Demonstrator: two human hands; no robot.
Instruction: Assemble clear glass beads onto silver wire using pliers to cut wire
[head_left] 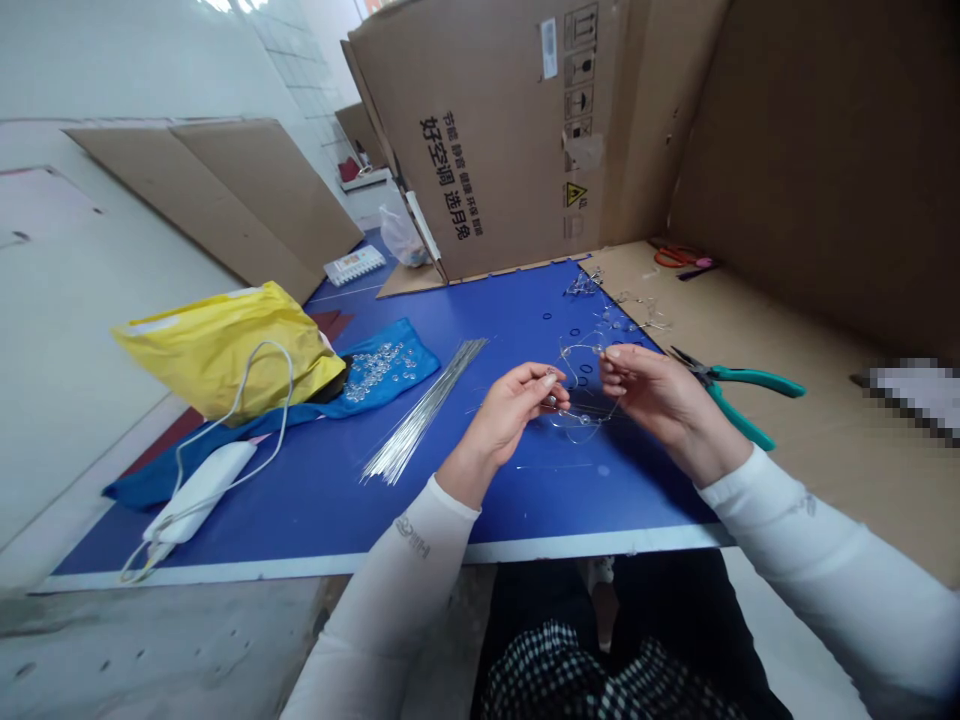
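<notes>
My left hand (517, 410) pinches a thin wire with clear beads on it, just above the blue tabletop (450, 500). My right hand (660, 400) has thumb and fingers pressed together on another part of the beaded wire (585, 420), which loops between both hands. To the left of my left hand lies a bundle of straight silvery wires (424, 415). Farther left, clear beads (379, 370) are spread on a blue cloth (416, 350). Beyond my hands are more beaded wire pieces (585, 283) and small dark rings (575, 332).
Green-handled pliers (757, 378) lie right of my right hand on cardboard, with orange scissors (679, 257) behind. A large cardboard box (510, 150) stands at the back. On the left are a yellow bag (232, 350) and a white power strip (202, 495) with its cord.
</notes>
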